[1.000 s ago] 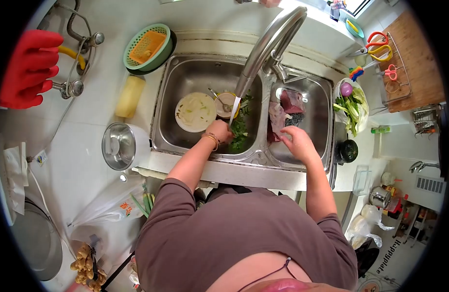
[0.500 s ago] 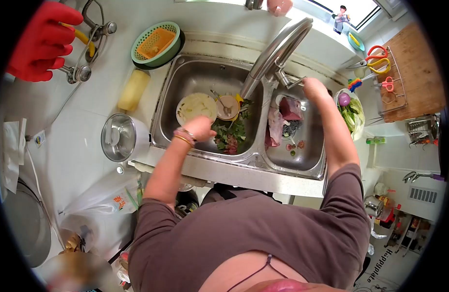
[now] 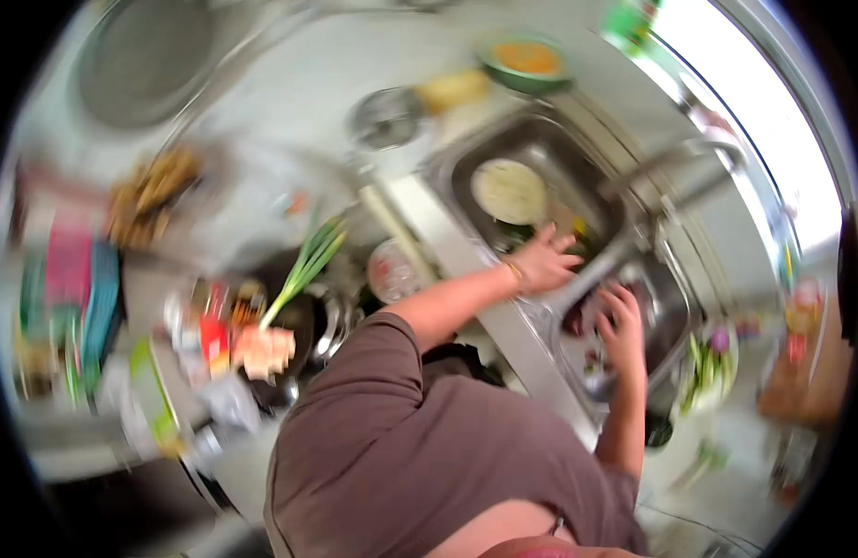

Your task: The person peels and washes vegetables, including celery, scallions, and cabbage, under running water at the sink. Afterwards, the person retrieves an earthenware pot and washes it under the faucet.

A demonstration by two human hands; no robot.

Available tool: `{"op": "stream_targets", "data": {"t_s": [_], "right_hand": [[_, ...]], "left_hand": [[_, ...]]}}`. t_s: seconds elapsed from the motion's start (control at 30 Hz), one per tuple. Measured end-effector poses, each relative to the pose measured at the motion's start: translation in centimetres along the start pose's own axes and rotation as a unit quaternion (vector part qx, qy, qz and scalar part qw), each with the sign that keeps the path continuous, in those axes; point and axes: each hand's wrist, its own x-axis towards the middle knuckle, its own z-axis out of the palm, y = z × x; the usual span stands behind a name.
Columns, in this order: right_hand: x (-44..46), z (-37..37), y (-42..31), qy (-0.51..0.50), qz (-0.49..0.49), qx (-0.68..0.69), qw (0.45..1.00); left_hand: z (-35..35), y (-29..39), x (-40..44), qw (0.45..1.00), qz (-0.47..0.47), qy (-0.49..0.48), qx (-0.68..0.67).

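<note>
My left hand (image 3: 546,261), fingers spread, hangs over the near edge of the larger sink basin (image 3: 564,158), beside a round bowl of pale liquid (image 3: 509,192). Nothing shows between its fingers. My right hand (image 3: 620,325) is above the smaller basin (image 3: 666,307) with its fingers apart, next to the dark red meat (image 3: 578,319); whether it touches the meat is unclear. The steel faucet (image 3: 675,163) arches behind both basins. The view is smeared by motion, and the greens in the larger basin are mostly hidden.
Left of the sink are a metal pot (image 3: 388,119), a yellow cylindrical item (image 3: 453,91) and a green basket (image 3: 525,79). Spring onions (image 3: 310,265) and ginger (image 3: 155,197) lie further left. A bowl of vegetables (image 3: 706,374) sits at the right.
The view has swung round toward the left. My right hand has left the faucet handle and come down over the smaller basin. My left hand has moved from the bowl, its fingers now spread.
</note>
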Motion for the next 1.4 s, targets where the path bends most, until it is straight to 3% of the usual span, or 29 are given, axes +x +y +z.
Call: {"op": "stream_targets", "data": {"t_s": [0.03,0.07,0.1,0.13,0.2,0.23,0.27,0.3,0.33,0.37,0.4,0.43,0.47,0.5,0.53,0.57,0.6,0.63,0.67,0.7,0.8,0.87,1.03,1.1,1.2,1.33,1.4], "right_hand": [[-0.2,-1.8,0.9,-0.012,0.133,0.058,0.989],[-0.1,-6.3,-1.4,-0.067,0.117,0.105,0.985],[-0.3,-10.6,-4.9,-0.075,0.070,0.129,0.986],[-0.5,-14.5,-6.5,-0.090,0.005,0.124,0.988],[-2.3,-19.7,-4.8,-0.066,-0.197,0.290,0.934],[-2.4,-20.4,-2.4,-0.041,-0.251,0.349,0.902],[-1.6,-18.7,-2.1,-0.008,-0.241,0.355,0.903],[-0.6,-15.8,-2.4,0.024,-0.203,0.326,0.923],[0.1,-11.8,-3.2,0.043,-0.161,0.249,0.954],[0.5,-7.3,-4.3,0.038,-0.208,0.046,0.976],[0.1,-3.4,-5.2,0.061,-0.303,-0.163,0.937],[-0.4,-0.5,-5.7,0.092,-0.368,-0.236,0.895],[-1.1,1.6,-5.2,0.068,-0.354,-0.148,0.921],[-1.7,5.1,-2.2,-0.002,-0.159,0.119,0.980],[-2.7,6.6,-1.7,-0.078,0.067,0.356,0.929],[-3.9,8.3,-1.6,-0.139,0.019,0.210,0.968],[-5.5,9.2,-3.9,-0.192,-0.036,0.057,0.979],[-7.1,11.4,-5.5,-0.252,-0.091,0.011,0.963],[-8.8,13.5,-7.4,-0.310,-0.147,-0.038,0.939],[-11.5,14.7,-11.5,-0.374,-0.125,0.014,0.919],[-17.7,20.2,-19.5,-0.498,-0.115,0.087,0.855],[-20.7,24.7,-23.7,-0.526,-0.148,0.027,0.837],[-26.3,35.9,-33.6,-0.699,-0.187,-0.024,0.690],[-27.5,41.8,-35.0,-0.717,-0.172,-0.037,0.675],[-29.6,49.3,-36.9,-0.716,-0.145,-0.058,0.680],[-31.4,59.4,-34.5,-0.715,-0.114,-0.019,0.690],[-32.2,63.4,-34.2,-0.710,-0.065,0.006,0.702]], "left_hand": [[-6.5,3.0,-2.2,0.970,-0.159,0.041,-0.182],[-4.8,2.7,-1.0,0.934,-0.166,0.025,-0.316],[-9.4,3.2,-1.7,0.928,-0.158,-0.092,-0.326],[-13.9,4.6,-3.1,0.952,-0.125,-0.093,-0.264],[-18.1,7.4,-5.5,0.945,-0.044,0.092,-0.312],[-18.3,8.3,-6.2,0.862,0.001,0.158,-0.481],[-18.1,8.9,-7.5,0.744,0.055,0.226,-0.626],[-18.1,9.6,-9.4,0.496,0.113,0.156,-0.847],[-9.5,9.0,-6.0,0.692,-0.027,0.222,-0.686],[-0.7,8.3,-2.6,0.827,-0.185,0.220,-0.484],[-1.6,11.5,-7.6,0.879,-0.253,0.169,-0.368],[-2.5,14.8,-12.6,0.913,-0.308,0.103,-0.247],[-0.1,16.4,-15.2,0.907,-0.317,0.105,-0.255],[2.2,17.9,-17.9,0.901,-0.327,0.106,-0.264],[3.0,20.0,-20.4,0.824,-0.408,0.101,-0.380],[4.4,21.2,-22.7,0.727,-0.476,0.098,-0.485],[9.0,21.5,-25.1,0.723,-0.486,0.064,-0.487],[7.1,22.9,-29.3,0.754,-0.487,0.022,-0.440],[7.5,24.2,-32.5,0.735,-0.513,0.036,-0.442],[8.1,25.9,-35.5,0.714,-0.537,0.048,-0.446],[10.1,30.5,-43.6,0.584,-0.607,0.238,-0.483],[12.4,33.8,-49.1,0.502,-0.655,0.247,-0.508],[21.3,44.7,-61.1,0.336,-0.766,0.292,-0.463],[25.3,49.1,-64.2,0.259,-0.819,0.317,-0.403],[31.4,53.7,-67.1,-0.004,-0.850,0.424,-0.312],[39.2,55.8,-69.5,-0.136,-0.836,0.481,-0.227],[42.7,55.3,-69.1,-0.154,-0.827,0.506,-0.188]]}}
